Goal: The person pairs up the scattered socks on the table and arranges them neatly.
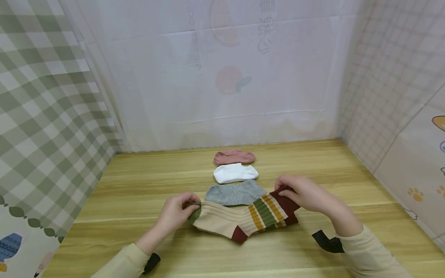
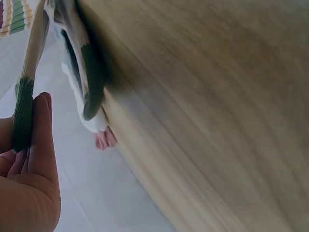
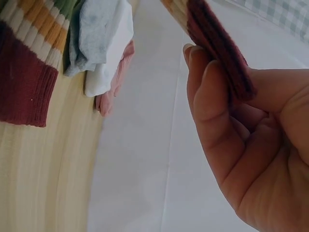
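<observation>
A striped crew sock (image 1: 222, 218), cream with a green toe, maroon heel and cuff, and mustard and green bands, stretches between both hands. My left hand (image 1: 174, 212) pinches its green toe (image 2: 23, 113) between thumb and fingers. At the other end, my right hand (image 1: 306, 193) pinches the maroon cuff (image 3: 219, 48). A matching sock (image 3: 29, 72) lies on the table under the held one, mostly hidden in the head view. Just beyond them is a grey sock (image 1: 231, 193), partly covered by the striped sock.
Behind the grey sock, a white ankle sock (image 1: 234, 173) and a pink one (image 1: 234, 156) lie in a column on the wooden table (image 1: 146, 173). Printed cloth walls (image 1: 222, 127) enclose the table at the back and both sides.
</observation>
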Action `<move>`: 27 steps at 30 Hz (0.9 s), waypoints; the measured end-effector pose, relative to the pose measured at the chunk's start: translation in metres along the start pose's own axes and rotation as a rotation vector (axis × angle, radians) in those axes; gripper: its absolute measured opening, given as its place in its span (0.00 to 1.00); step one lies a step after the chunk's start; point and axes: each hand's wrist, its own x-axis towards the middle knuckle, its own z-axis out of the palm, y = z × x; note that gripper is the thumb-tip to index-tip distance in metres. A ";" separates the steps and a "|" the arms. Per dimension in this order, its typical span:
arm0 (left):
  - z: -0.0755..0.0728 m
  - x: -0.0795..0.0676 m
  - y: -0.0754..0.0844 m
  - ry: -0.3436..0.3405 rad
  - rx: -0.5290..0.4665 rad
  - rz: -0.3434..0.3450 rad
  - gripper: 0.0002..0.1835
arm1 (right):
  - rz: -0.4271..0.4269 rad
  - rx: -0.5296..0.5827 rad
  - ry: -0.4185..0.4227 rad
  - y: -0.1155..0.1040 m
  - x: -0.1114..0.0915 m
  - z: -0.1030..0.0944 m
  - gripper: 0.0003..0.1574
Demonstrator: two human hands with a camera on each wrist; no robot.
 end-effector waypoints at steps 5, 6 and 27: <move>0.000 0.000 -0.004 -0.007 0.045 0.016 0.10 | 0.006 0.016 -0.011 0.002 -0.003 0.004 0.13; 0.000 0.001 -0.005 -0.011 0.054 0.018 0.10 | 0.007 0.017 -0.014 0.002 -0.003 0.004 0.13; 0.003 0.004 -0.017 -0.067 0.156 0.041 0.12 | 0.041 0.052 -0.079 0.013 -0.014 0.014 0.13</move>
